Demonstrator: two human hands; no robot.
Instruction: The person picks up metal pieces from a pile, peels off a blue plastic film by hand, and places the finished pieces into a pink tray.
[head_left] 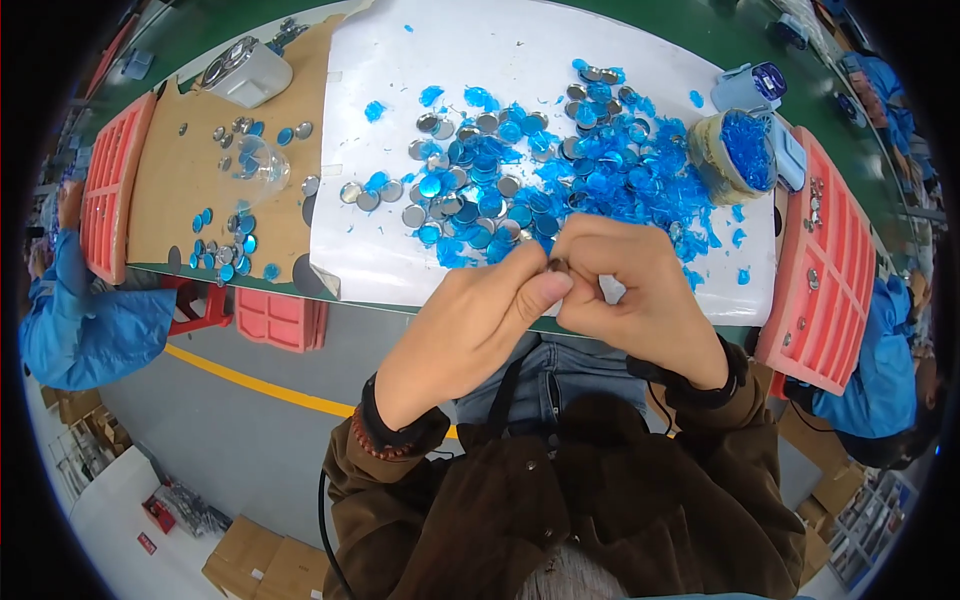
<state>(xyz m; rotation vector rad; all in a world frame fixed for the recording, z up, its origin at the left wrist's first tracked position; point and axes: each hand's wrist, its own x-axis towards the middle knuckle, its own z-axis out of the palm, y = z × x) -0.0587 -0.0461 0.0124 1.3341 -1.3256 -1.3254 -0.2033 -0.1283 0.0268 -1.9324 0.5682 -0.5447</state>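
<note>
My left hand (478, 322) and my right hand (640, 290) meet over the near edge of the white-covered table, fingertips pressed together. Between them a small dark grey piece (557, 265) peeks out; the fingers cover most of it. Just beyond spreads a heap of round metal discs (508, 187), some silver and some faced with blue film. Loose scraps of blue film (672, 185) lie thickly among them, mostly toward the right.
At right stand a tub of blue film scraps (745, 150), a blue-lidded container (750, 88) and a pink tray (820, 270). Leftward are a clear cup (262, 168), a white container (247, 75) and another pink tray (115, 190). Co-workers in blue sit at both sides.
</note>
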